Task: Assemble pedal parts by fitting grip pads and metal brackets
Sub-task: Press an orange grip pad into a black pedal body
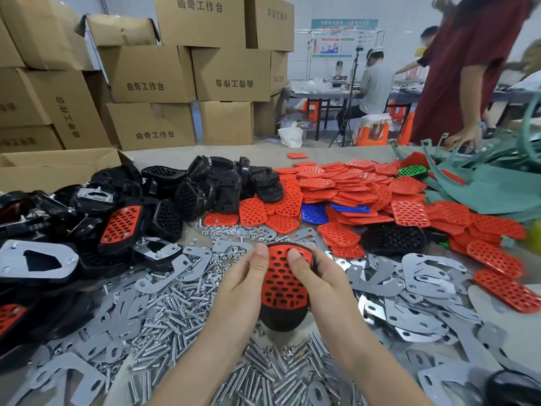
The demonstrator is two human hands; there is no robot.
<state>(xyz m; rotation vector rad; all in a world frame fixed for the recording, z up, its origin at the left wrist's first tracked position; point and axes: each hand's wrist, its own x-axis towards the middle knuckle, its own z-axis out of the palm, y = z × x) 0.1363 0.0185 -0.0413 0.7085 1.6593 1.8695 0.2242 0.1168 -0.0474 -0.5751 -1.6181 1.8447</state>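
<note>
A black pedal body [282, 319] with a red perforated grip pad [281, 284] on its top face is held above the table centre. My left hand [244, 284] grips its left side, thumb lying along the pad's upper left edge. My right hand [320, 281] grips its right side, and that thumb presses on the pad near the top. Loose red grip pads [360, 183] are heaped behind. Grey metal brackets [421, 284] lie scattered to the right and left. Black pedal bodies [205, 186] are piled at the back left.
Bolts [175, 315] and nuts [231, 231] cover the table around my hands. Finished pedals [123, 225] lie at the left. Cardboard boxes [152, 77] are stacked behind. Green plastic parts [491, 183] lie at the far right, where a person in red [465, 71] reaches down.
</note>
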